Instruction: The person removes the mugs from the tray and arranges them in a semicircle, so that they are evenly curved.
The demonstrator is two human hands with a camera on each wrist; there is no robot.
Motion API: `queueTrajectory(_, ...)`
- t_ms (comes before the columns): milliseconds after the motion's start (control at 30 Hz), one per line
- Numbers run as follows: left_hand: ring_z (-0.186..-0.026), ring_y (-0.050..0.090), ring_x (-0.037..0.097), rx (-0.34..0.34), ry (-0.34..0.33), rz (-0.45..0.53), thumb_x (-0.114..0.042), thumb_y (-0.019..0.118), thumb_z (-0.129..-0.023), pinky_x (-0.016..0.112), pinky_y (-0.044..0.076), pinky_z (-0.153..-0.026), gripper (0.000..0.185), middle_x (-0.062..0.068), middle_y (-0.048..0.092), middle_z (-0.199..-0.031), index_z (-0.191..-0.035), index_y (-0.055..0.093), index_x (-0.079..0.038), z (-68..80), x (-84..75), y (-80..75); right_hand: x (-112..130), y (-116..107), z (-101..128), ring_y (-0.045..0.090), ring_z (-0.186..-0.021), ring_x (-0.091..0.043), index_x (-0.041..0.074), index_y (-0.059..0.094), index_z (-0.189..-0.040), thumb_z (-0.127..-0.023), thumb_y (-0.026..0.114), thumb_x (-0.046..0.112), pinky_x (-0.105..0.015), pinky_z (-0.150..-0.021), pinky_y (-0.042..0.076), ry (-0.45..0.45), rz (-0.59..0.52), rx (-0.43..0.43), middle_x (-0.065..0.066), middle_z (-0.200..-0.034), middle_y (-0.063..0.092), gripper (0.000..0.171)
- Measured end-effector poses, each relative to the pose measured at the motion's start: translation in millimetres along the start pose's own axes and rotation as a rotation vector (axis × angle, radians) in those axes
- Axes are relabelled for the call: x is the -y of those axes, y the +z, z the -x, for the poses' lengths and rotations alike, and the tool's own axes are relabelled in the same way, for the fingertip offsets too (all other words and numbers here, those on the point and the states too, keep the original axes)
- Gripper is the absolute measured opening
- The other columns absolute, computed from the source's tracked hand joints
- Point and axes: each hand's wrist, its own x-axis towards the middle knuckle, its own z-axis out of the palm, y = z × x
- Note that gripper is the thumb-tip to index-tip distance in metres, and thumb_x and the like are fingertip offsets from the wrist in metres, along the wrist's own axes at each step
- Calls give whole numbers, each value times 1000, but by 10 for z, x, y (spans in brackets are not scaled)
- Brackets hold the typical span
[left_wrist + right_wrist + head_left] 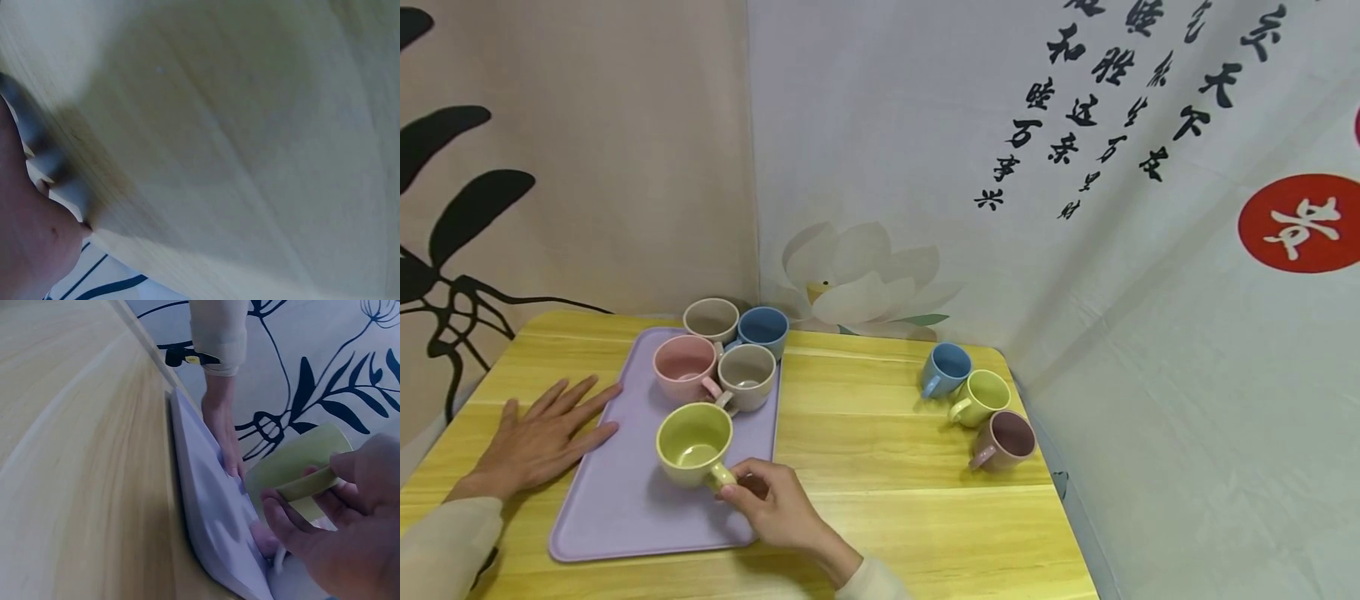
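By its handle, my right hand (786, 507) pinches a yellow-green cup (694, 446) over the near half of a lilac tray (647, 521). The right wrist view shows thumb and fingers around the handle of that cup (294, 459). Flat and spread, my left hand (546, 437) rests at the tray's left edge, fingertips on the rim. Just beyond the held cup stand a pink cup (683, 375) and a grey cup (747, 383). Behind them are a beige cup (711, 321) and a blue cup (763, 333). The left wrist view holds mostly bare tabletop.
On the right of the wooden table (865, 450) stand three cups in a slanting row: blue (946, 371), yellow-green (983, 400) and mauve (1002, 442). A printed cloth (865, 150) hangs behind the table's back and right edges.
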Motion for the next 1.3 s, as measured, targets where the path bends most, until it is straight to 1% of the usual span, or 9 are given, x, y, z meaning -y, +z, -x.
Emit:
queueTrajectory(67,-171,2,64,-3,0,-4,-73,45,-113,101,-5,-117,85,27,17,-188,-182,14,-36,-5,-5,2,14,-67,51,86,-106,-39,-5,75,-120,-112,70,13,-15,-89,62,-1,-19,7,-30,-115,83,21)
queueTrajectory(133,-171,3,65,-4,1,-6,-73,45,-113,101,-5,-117,84,27,17,-188,-182,15,-35,-6,-5,5,35,-133,108,86,-107,-38,-5,75,-120,-112,71,14,-16,-91,62,8,-38,8,-31,-116,82,21)
queueTrajectory(333,-169,5,68,-19,6,4,-71,46,-113,100,-5,-118,83,28,17,-188,-182,16,-36,0,17,30,101,-327,266,82,-105,-13,-6,74,-122,-112,70,16,-19,-96,64,33,-77,18,-34,-121,81,24)
queueTrajectory(500,-168,7,70,-33,16,9,-70,47,-114,98,-4,-121,81,28,19,-187,-182,17,-36,2,29,45,110,-460,362,80,-107,-8,-7,73,-123,-113,69,16,-28,-102,67,17,-60,2,-36,-122,79,25)
queueTrajectory(633,-167,6,71,-25,17,14,-69,46,-114,99,-3,-120,81,27,17,-188,-182,16,-36,-1,28,47,90,-552,404,83,-113,-26,-11,71,-123,-114,67,15,-38,-105,69,-18,-39,-26,-36,-122,78,27)
queueTrajectory(767,-167,4,71,-22,14,20,-69,47,-114,100,-2,-119,81,27,14,-189,-182,15,-37,2,23,34,64,-636,424,81,-120,-48,-14,68,-125,-115,64,12,-35,-106,68,-34,-56,-51,-38,-126,75,28)
queueTrajectory(867,-168,3,70,-32,18,23,-68,47,-115,100,-2,-119,80,26,14,-189,-182,15,-38,4,25,36,52,-702,428,79,-121,-53,-16,66,-127,-115,62,9,-34,-108,67,-27,-74,-74,-40,-130,72,28)
queueTrajectory(1067,-169,3,70,-21,14,31,-70,45,-114,99,-2,-119,81,27,16,-188,-182,15,-38,1,35,52,15,-847,408,77,-119,-61,-20,64,-128,-113,63,2,-48,-108,66,-18,-105,-152,-43,-131,71,27)
queueTrajectory(1300,-168,4,70,-8,13,19,-71,45,-114,99,-1,-118,82,28,17,-187,-182,14,-37,-2,33,26,-62,-1041,365,73,-123,-65,-20,63,-130,-114,62,3,-39,-111,65,-3,-88,-257,-41,-134,70,27)
